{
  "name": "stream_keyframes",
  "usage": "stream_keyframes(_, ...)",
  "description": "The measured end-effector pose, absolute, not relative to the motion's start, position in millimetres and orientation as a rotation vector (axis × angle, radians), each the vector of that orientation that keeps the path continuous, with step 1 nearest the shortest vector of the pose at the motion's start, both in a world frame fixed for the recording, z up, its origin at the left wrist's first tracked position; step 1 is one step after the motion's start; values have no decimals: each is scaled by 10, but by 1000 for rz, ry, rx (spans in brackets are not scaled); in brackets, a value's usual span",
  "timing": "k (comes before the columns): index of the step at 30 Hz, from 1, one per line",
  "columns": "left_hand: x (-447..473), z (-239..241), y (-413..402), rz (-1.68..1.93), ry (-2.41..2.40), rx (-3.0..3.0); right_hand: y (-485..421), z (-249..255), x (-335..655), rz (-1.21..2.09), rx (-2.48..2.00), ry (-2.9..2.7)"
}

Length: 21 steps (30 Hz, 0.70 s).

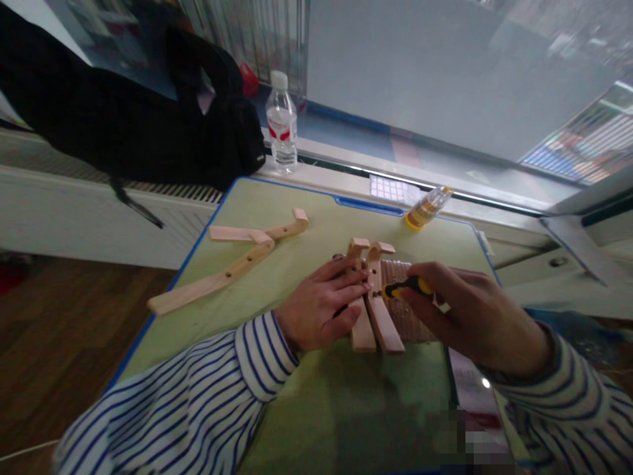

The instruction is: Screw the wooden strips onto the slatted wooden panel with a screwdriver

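Note:
My left hand [320,305] lies with fingers pressed on a pair of wooden hooked bars [372,310] that stand side by side on the green table [297,396]. My right hand [469,316] grips a yellow and black screwdriver [408,287], its tip pointed at the side of the right bar. A ridged wooden panel [395,270] lies behind the bars, partly hidden by my right hand. Both sleeves are blue and white striped.
Two more wooden bars [232,260] lie crossed at the table's left. A small glue bottle [426,208] lies at the far edge. A water bottle [281,125] and a black backpack [148,119] sit on the windowsill. Papers [475,389] lie at the right.

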<state>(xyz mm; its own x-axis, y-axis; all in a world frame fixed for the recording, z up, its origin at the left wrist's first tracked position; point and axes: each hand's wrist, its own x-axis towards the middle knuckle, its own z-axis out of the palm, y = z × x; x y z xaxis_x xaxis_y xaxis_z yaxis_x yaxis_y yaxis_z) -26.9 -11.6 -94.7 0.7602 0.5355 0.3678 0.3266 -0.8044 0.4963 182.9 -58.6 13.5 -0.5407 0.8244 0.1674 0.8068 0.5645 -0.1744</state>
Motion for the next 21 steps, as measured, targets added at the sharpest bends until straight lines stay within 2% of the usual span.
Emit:
stream_keyframes(6,-277,-952,-125,705,653,2552,-575,69,1816,147,-1363,-2470)
stream_keyframes(14,-271,-954,-117,748,631,2550,-560,212,1902,335,-1366,-2629)
stream_keyframes(21,-277,-946,-117,711,649,2542,-552,291,1939,212,-1360,-2751)
